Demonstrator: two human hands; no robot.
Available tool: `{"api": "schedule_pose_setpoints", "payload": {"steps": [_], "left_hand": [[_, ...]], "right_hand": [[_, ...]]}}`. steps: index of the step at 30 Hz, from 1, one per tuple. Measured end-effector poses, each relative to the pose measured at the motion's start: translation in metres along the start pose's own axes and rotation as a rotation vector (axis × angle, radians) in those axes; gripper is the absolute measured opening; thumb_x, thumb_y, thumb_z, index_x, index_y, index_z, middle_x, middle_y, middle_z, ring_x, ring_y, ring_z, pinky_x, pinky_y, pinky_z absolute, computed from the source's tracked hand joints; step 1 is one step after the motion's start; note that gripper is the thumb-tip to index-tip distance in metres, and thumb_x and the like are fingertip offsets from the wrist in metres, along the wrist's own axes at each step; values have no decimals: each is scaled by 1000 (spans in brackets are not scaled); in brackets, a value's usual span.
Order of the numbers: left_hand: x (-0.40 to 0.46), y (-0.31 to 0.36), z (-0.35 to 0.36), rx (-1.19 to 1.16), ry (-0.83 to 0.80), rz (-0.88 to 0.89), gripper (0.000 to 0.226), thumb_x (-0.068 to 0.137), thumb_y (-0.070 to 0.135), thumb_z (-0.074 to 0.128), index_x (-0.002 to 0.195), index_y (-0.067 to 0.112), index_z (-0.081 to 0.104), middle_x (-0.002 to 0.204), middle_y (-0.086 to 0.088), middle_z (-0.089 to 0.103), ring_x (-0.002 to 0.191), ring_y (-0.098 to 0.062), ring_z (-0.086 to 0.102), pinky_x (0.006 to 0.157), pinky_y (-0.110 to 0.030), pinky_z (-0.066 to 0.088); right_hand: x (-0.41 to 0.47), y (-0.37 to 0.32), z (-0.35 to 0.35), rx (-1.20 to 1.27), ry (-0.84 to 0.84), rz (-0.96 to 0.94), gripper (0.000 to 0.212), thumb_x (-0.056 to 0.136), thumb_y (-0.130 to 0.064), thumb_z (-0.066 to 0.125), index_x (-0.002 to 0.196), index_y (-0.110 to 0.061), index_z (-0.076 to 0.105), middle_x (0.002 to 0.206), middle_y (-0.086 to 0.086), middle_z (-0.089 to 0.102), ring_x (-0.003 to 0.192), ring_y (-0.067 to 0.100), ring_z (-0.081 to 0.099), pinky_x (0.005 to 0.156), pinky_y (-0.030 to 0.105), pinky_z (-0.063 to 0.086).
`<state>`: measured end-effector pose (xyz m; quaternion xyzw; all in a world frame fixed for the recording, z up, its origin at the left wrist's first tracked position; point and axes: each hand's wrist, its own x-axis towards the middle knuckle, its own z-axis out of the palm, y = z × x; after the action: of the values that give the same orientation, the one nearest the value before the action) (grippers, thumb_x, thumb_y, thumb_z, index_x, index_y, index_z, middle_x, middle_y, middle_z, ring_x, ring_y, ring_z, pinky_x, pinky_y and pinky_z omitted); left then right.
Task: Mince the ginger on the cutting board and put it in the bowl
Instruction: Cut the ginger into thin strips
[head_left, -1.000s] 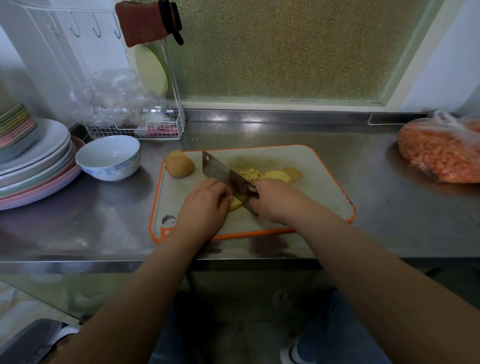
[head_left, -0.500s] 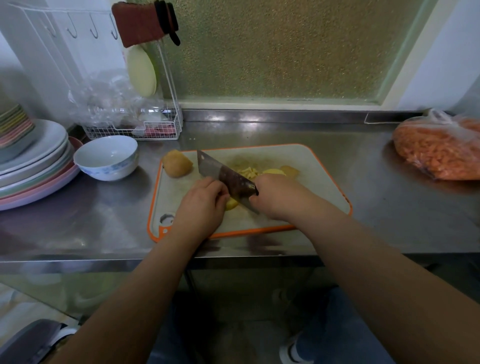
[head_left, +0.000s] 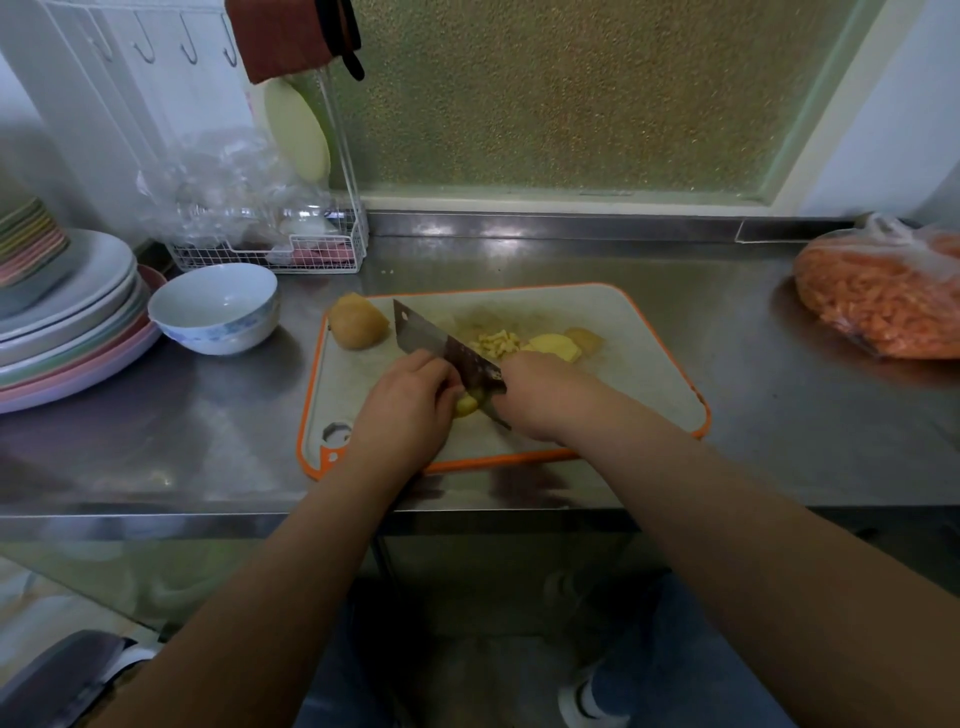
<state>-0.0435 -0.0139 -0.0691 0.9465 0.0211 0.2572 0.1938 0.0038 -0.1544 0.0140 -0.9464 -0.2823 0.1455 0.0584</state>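
Observation:
An orange-rimmed cutting board (head_left: 639, 332) lies on the steel counter. My right hand (head_left: 540, 395) grips the handle of a cleaver (head_left: 441, 345), whose blade lies across a small yellow ginger piece (head_left: 466, 405). My left hand (head_left: 410, 400), fingers curled, holds that piece just left of the blade. Behind the blade lie a small heap of chopped ginger (head_left: 496, 343), ginger slices (head_left: 556, 345) and a large unpeeled chunk (head_left: 357, 327). An empty white bowl (head_left: 215, 306) stands left of the board.
Stacked plates (head_left: 67, 332) sit at far left beside the bowl. A white wire rack (head_left: 270, 249) with plastic wrap stands behind the bowl. A bag of orange food (head_left: 883, 296) rests at right. The counter's front edge runs just below the board.
The cleaver has worked slightly along the ginger piece under my left hand. Both hands stay in nearly the same place on the board.

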Motion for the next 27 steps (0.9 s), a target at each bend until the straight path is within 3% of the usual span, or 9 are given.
{"api": "schedule_pose_setpoints", "payload": {"steps": [5,10,17,23,27], "left_hand": [[-7,4,-1,16,42,-42,5,85,18,66,83,16,61,87,-4,59,82,-22,53,67,-26,32],[-9,4,-1,-9,68,-54,7,83,15,66,84,15,58,87,-4,55,84,-24,52,70,-26,33],[-8,4,-1,-29,59,-62,6,83,12,66,81,14,61,85,-3,57,79,-20,53,66,-23,30],[-7,2,-1,-31,44,-75,1,84,14,65,84,14,65,85,1,55,77,-12,47,65,-23,29],[-7,1,-1,-25,44,-74,2,85,15,65,84,14,64,84,4,51,76,-9,42,65,-23,29]], "right_hand": [[-4,17,-7,196,-16,-16,17,93,-22,52,100,-9,60,68,4,53,49,16,48,36,18,38],[-9,16,-10,174,62,-19,23,94,-25,51,106,-8,60,85,9,55,60,22,48,51,29,39],[-15,11,-10,77,89,-31,22,92,-25,52,106,-9,61,95,11,59,92,30,58,68,27,38],[-15,4,-8,57,26,-4,21,93,-22,50,109,-11,60,88,6,57,79,25,53,67,28,42],[-12,-4,-11,-40,-13,-14,21,95,-15,46,110,-8,59,81,5,56,63,20,48,51,26,38]]}}
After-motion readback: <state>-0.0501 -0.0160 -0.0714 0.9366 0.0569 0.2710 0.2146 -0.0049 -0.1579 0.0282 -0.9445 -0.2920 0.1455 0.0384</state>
